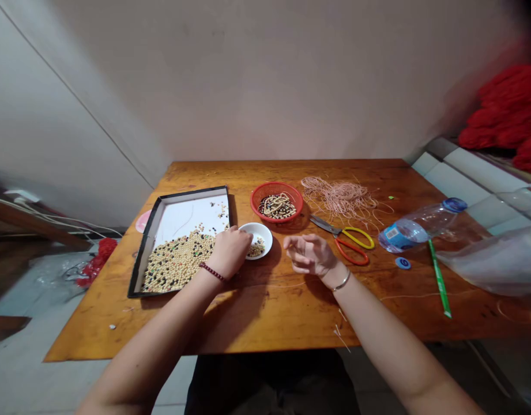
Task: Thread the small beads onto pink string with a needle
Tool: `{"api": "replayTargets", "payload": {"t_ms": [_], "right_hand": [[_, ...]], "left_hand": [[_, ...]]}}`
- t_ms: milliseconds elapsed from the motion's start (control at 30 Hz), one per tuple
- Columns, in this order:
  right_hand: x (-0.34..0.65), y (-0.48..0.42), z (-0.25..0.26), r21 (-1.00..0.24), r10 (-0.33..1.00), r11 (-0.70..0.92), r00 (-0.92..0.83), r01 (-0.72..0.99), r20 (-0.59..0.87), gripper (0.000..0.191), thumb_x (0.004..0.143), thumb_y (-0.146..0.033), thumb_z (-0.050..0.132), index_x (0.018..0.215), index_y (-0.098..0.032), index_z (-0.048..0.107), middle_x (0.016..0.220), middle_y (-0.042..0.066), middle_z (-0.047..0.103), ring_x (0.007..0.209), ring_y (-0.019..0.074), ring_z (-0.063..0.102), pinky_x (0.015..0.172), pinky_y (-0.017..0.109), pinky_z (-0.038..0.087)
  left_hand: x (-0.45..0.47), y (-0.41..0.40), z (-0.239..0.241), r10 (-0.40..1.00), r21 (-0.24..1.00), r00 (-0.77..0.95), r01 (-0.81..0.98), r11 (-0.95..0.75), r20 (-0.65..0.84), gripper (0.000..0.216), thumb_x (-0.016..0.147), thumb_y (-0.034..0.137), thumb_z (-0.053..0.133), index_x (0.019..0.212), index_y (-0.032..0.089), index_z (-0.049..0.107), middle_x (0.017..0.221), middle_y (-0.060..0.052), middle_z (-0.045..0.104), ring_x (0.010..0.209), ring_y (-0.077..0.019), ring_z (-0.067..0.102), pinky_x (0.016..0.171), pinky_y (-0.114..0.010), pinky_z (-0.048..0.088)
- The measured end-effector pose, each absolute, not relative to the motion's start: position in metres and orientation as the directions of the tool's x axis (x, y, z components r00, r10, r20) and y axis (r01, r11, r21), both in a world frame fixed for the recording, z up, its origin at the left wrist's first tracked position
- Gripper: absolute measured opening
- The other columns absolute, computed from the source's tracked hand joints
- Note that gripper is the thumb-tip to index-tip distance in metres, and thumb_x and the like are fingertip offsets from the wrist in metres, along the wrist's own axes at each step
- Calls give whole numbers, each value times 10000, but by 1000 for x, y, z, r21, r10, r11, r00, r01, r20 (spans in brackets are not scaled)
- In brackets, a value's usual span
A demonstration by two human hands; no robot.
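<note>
My left hand (233, 251) is closed, its fingertips bunched at the left rim of a small white bowl (268, 235); whatever they pinch is hidden. Small beads (256, 248) lie in the bowl. Left of that hand is a black-edged tray (159, 208) with a white bottom, holding many cream beads (174, 262) mixed with dark and a few coloured ones. My right hand (311, 255) hovers right of the bowl, fingers curled in toward the thumb; I cannot make out what is between them. A thin pale thread (286, 286) runs beneath it, across the table.
Behind the bowl stands a red basket (255, 199) of strung beads. A pink cord tangle (341, 196), scissors (354, 245) with yellow and orange handles, a plastic bottle (414, 227), a blue cap (402, 263) and a green strip (439, 279) lie to the right on the wooden table (248, 328).
</note>
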State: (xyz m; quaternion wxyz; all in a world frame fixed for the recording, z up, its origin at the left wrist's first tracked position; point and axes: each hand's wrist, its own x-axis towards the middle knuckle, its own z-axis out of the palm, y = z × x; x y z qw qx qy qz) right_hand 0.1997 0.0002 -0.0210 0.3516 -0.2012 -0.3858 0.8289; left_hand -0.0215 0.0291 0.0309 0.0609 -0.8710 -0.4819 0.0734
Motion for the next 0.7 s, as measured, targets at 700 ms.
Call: {"api": "replayTargets", "payload": {"t_ms": [700], "right_hand": [[160, -21, -35, -551, 850, 499, -254, 668, 462, 244, 961, -257, 415, 1048, -197, 635, 795, 40, 735, 690, 159, 683, 629, 233, 447]], "left_hand": [[-54, -8, 69, 777, -41, 479, 860, -509, 410, 246, 948, 333, 424, 1008, 194, 617, 940, -85, 672, 945, -239, 550, 756, -349, 454]]}}
